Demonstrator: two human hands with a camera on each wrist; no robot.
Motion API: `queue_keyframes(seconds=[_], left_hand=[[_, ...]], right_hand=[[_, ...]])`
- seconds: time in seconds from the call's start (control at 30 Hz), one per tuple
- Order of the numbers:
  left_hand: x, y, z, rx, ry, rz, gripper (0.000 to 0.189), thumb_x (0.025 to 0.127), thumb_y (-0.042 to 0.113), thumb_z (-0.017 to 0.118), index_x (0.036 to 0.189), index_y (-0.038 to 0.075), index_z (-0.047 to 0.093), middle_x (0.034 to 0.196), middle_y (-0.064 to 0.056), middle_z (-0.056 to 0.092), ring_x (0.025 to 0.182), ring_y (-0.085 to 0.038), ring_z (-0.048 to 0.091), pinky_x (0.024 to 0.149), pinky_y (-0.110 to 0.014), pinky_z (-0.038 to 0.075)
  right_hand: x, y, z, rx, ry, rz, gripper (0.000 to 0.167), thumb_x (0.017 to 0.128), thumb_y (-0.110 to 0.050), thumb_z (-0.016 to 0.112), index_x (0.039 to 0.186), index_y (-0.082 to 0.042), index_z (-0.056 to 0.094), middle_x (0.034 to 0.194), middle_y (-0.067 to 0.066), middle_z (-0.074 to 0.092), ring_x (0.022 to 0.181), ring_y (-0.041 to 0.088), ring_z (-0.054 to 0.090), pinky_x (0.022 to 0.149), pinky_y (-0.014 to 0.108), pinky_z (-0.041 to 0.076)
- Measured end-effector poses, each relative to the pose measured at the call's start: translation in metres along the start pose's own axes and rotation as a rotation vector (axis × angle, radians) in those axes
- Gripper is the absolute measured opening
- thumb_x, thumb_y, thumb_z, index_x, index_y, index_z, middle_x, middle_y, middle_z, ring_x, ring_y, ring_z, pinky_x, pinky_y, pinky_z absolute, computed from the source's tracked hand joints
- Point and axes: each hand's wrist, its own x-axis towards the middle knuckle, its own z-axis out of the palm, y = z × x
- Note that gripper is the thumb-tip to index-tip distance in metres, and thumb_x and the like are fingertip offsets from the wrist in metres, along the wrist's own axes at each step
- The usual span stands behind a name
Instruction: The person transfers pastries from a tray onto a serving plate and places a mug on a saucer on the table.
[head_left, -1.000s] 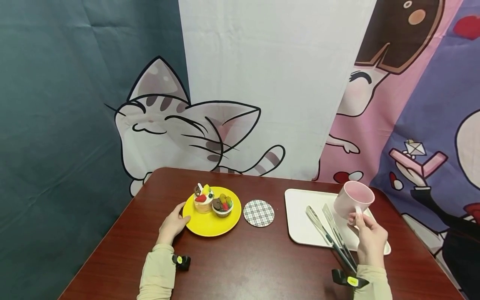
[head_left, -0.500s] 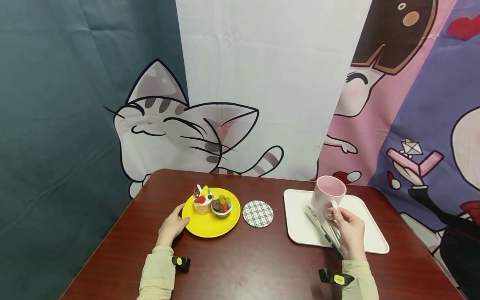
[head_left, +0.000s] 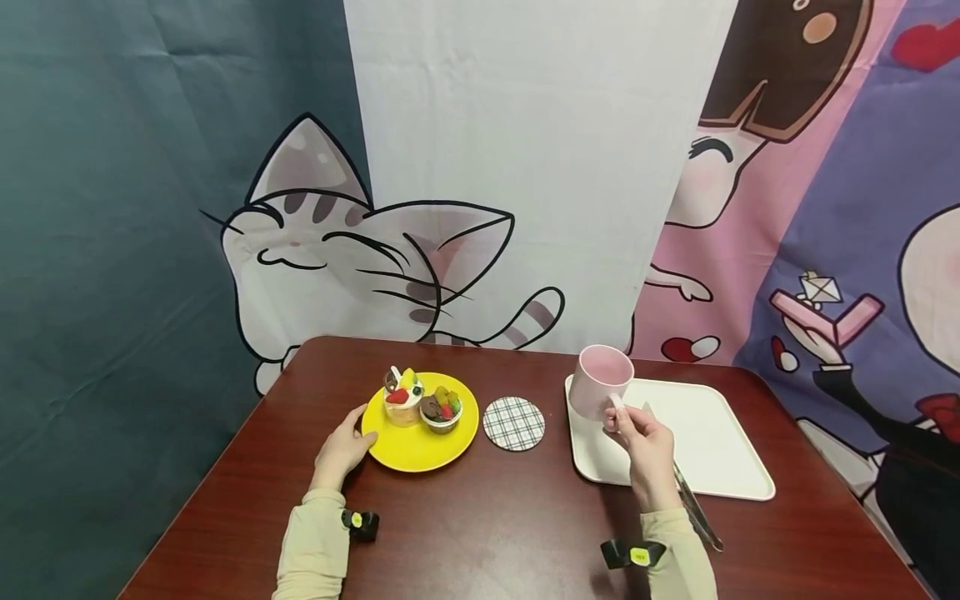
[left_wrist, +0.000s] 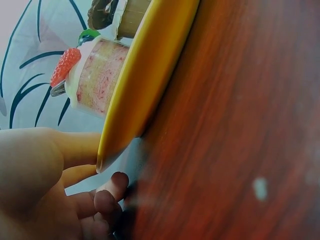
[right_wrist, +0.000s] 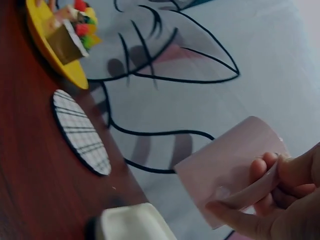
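Note:
My right hand [head_left: 642, 454] pinches the handle of a pink mug [head_left: 600, 383], holding it upright over the left end of a white tray [head_left: 720, 433]. In the right wrist view, fingers and thumb wrap the handle of the mug [right_wrist: 225, 170]. At the left, my left hand [head_left: 345, 450] grips the rim of a yellow plate [head_left: 408, 454], thumb at the edge. The left wrist view has the fingers curled below the rim of the plate [left_wrist: 145, 75]. On it sit a strawberry-topped cake cup [head_left: 402, 404] and a fruit-topped cupcake [head_left: 441, 412].
A round checked coaster [head_left: 513, 423] lies between plate and tray. Metal tongs [head_left: 697, 512] rest on the tray and stick out past its front edge, partly hidden by my right hand. A printed cloth backdrop [head_left: 525, 125] hangs behind the brown table [head_left: 465, 533].
My right hand has carried the mug leftward across the tray, from its right end to its left end. My left hand stays at the plate's rim.

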Motion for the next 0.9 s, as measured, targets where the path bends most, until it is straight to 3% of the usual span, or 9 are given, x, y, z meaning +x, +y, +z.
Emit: queue_keyframes(seconds=[0.3, 0.53, 0.73, 0.9], left_hand=[[-0.001, 0.000, -0.001, -0.005, -0.006, -0.002, 0.064, 0.094, 0.028, 0.054, 0.151, 0.012, 0.030, 0.085, -0.009, 0.050, 0.072, -0.021, 0.048, 0.063, -0.032, 0.033], [-0.001, 0.001, -0.002, -0.008, -0.016, -0.005, 0.064, 0.094, 0.028, 0.054, 0.151, 0.012, 0.029, 0.086, -0.009, 0.050, 0.074, -0.022, 0.048, 0.065, -0.033, 0.033], [-0.001, 0.001, -0.003, -0.006, -0.008, 0.001, 0.064, 0.094, 0.028, 0.054, 0.151, 0.013, 0.030, 0.082, -0.008, 0.048, 0.070, -0.020, 0.046, 0.062, -0.031, 0.032], [0.000, 0.002, -0.003, -0.009, -0.016, -0.007, 0.064, 0.094, 0.028, 0.054, 0.151, 0.014, 0.029, 0.081, -0.007, 0.047, 0.069, -0.020, 0.046, 0.062, -0.031, 0.032]], right_hand=[[-0.002, 0.015, 0.015, 0.037, -0.016, -0.061, 0.017, 0.096, -0.008, 0.056, 0.093, 0.002, 0.069, 0.073, -0.006, 0.067, 0.071, 0.004, 0.064, 0.074, 0.024, 0.057], [-0.005, 0.031, 0.027, 0.082, -0.092, -0.124, 0.020, 0.095, -0.008, 0.057, 0.095, 0.010, 0.066, 0.075, -0.004, 0.067, 0.071, 0.005, 0.065, 0.075, 0.024, 0.057], [-0.007, 0.041, 0.038, 0.061, -0.144, -0.089, 0.033, 0.097, -0.008, 0.055, 0.107, 0.023, 0.057, 0.076, -0.006, 0.068, 0.070, 0.003, 0.063, 0.073, 0.024, 0.057], [-0.007, 0.050, 0.049, 0.032, -0.164, -0.053, 0.035, 0.096, -0.007, 0.055, 0.110, 0.025, 0.056, 0.076, -0.005, 0.070, 0.070, 0.003, 0.064, 0.074, 0.024, 0.056]])
